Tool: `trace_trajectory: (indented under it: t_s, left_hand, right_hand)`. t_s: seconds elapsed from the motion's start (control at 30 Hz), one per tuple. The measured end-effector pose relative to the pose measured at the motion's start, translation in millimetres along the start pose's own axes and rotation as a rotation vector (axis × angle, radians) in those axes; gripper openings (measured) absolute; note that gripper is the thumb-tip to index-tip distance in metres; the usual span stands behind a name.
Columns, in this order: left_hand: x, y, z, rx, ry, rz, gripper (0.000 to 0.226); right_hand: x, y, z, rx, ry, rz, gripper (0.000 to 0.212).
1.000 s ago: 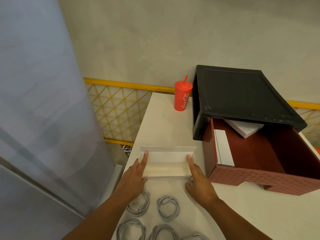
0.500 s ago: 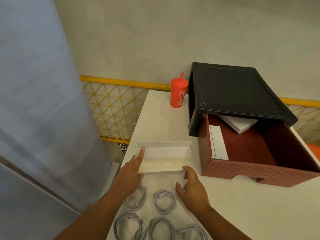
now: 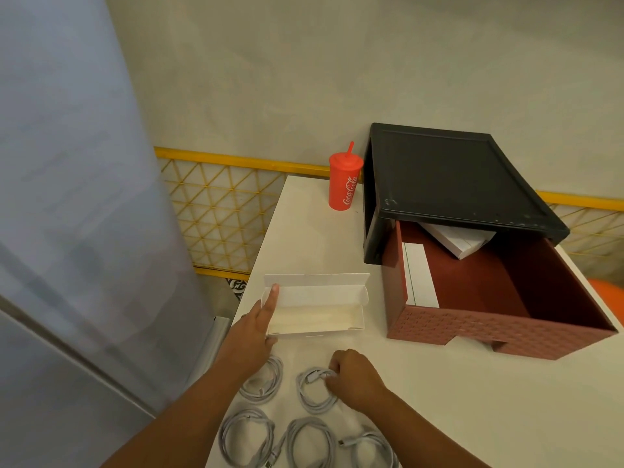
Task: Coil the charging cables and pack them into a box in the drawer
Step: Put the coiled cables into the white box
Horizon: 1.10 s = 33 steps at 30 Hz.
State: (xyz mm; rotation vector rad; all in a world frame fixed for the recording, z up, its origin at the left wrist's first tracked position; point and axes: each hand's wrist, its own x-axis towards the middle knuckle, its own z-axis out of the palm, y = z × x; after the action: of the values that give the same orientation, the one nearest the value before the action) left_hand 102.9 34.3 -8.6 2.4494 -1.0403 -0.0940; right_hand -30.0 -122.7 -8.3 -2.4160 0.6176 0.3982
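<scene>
An open white cardboard box (image 3: 317, 300) lies on the white table, its lid flap standing up at the back. My left hand (image 3: 256, 327) rests on the box's left end with a straight finger along its wall. Several coiled grey charging cables lie in front of the box. My right hand (image 3: 354, 376) pinches the upper right coiled cable (image 3: 312, 390). Another coil (image 3: 266, 383) is partly under my left forearm. To the right stands a dark red drawer (image 3: 472, 327), pulled open from a black housing (image 3: 449, 184).
Inside the drawer lie a white flat box (image 3: 418, 278) along the left wall and another white box (image 3: 456, 239) at the back. A red cup with a straw (image 3: 345, 180) stands at the table's far edge. A grey-blue panel (image 3: 67, 197) rises at the left.
My right hand has left the box's right end and come down onto a coiled cable, closing its fingers on it. My left hand stays at the box's left end.
</scene>
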Motion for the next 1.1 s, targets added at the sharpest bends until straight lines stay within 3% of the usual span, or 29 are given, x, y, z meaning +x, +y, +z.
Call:
trace_trajectory:
  t_s: [0.07,0.23,0.33,0.43,0.53,0.63,0.8,1.1]
  left_hand:
    - [0.2,-1.1,0.4,-0.002,0.003,-0.005,0.120]
    - [0.9,-1.3,1.1,0.003,0.004,-0.016,0.110]
    - [0.8,-2.3,2.2,-0.017,0.023,-0.005,0.111]
    - [0.5,-6.2,4.8,-0.030,0.047,0.030,0.120]
    - [0.7,-7.9,5.9,-0.023,0.040,0.031,0.123]
    - [2.1,-7.5,5.8,-0.016,0.047,0.029,0.124]
    - [3.3,-8.8,5.9,-0.009,0.024,0.031,0.122]
    - [3.3,-7.3,5.3,-0.011,0.014,0.021,0.120]
  right_hand:
    - [0.0,0.4,-6.3,0.093,-0.001,0.007,0.024]
    - [-16.5,-10.9,-42.8,0.309,-0.003,-0.126,0.025]
    - [-24.9,-21.2,-68.8,0.410,0.064,-0.178,0.039]
    - [-26.3,-28.8,-90.0,0.422,0.167,-0.248,0.038]
    - [-22.3,-32.0,-97.6,0.333,0.317,-0.322,0.034]
    - [-13.8,-29.2,-91.4,0.095,0.432,-0.390,0.036]
    - [-0.5,-14.9,-71.4,-0.320,0.328,-0.486,0.025]
    - [9.5,-9.6,-63.3,-0.454,0.308,-0.425,0.029]
